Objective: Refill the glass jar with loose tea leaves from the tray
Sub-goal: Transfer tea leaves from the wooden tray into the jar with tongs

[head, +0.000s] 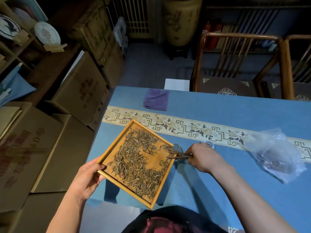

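Note:
My left hand [87,175] grips the near-left edge of a square wooden tray [116,143], lifted and tilted over the table's left end. Loose tea leaves [139,163] cover most of its floor. The tray's right corner sits over the mouth of a glass jar [178,147], mostly hidden behind it. My right hand [204,157] pinches dark wooden tongs [179,155], whose tips reach among the leaves at that corner. A glass lid [209,143] peeks out behind my right hand.
A blue cloth with a patterned runner [185,126] covers the table. A folded purple towel [156,100] lies at the far side, a crumpled plastic bag [276,153] with tea on the right. Wooden chairs [235,64] stand beyond the table; cardboard boxes [50,148] fill the left.

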